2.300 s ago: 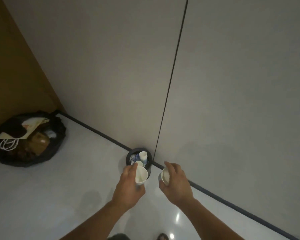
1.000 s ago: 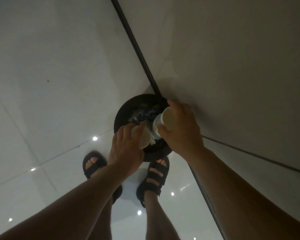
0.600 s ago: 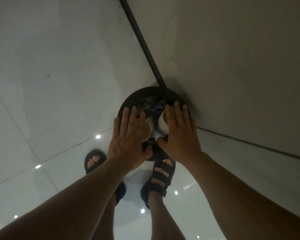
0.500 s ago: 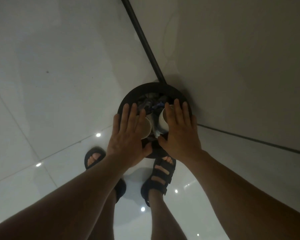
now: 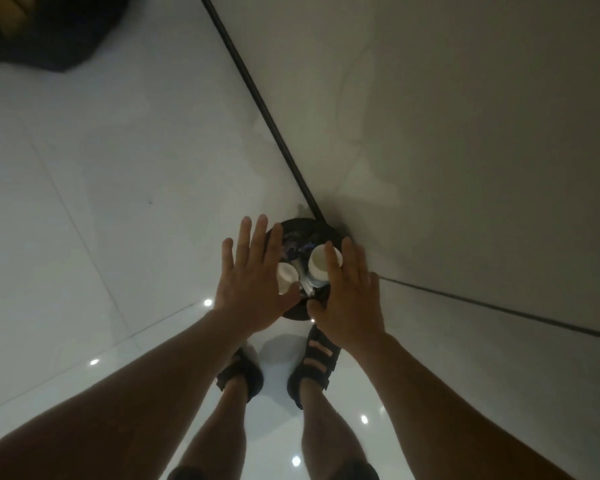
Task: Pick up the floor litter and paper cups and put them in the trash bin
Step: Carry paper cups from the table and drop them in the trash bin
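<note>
left hand (image 5: 248, 289): flat, fingers spread, holding nothing
right hand (image 5: 350, 299): same deal, flat and empty
paper cups (image 5: 317, 263): both in the bin, mouths up
trash bin (image 5: 300, 223): on the floor, right against the wall

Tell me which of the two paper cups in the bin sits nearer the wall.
The paper cup beside the right hand, its mouth facing up; the other cup lies by the left hand.
</note>
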Demonstrator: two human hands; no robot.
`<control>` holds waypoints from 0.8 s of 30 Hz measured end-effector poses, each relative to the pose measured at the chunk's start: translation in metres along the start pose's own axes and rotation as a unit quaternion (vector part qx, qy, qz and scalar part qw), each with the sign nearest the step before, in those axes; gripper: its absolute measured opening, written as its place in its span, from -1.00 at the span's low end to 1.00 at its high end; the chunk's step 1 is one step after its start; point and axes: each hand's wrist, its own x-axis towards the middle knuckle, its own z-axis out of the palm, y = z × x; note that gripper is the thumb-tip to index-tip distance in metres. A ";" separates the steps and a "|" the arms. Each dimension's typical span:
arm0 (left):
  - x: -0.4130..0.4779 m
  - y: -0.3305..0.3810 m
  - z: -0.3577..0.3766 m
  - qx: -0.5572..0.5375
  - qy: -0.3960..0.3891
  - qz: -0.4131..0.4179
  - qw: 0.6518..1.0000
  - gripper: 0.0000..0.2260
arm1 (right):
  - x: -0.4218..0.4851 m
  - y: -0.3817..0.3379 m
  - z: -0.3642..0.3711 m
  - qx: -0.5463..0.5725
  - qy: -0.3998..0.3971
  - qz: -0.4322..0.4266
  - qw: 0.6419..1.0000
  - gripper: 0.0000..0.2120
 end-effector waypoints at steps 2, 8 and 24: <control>-0.011 0.006 -0.039 0.001 0.003 -0.005 1.000 -0.12 | -0.015 -0.013 -0.033 0.009 0.010 0.002 1.000 -0.10; -0.056 0.021 -0.149 -0.017 0.003 -0.015 1.000 -0.12 | -0.074 -0.052 -0.128 0.043 0.052 0.005 0.998 -0.14; -0.178 0.108 -0.328 0.064 0.004 0.354 0.933 -0.19 | -0.343 -0.119 -0.221 0.150 0.207 0.332 0.908 -0.20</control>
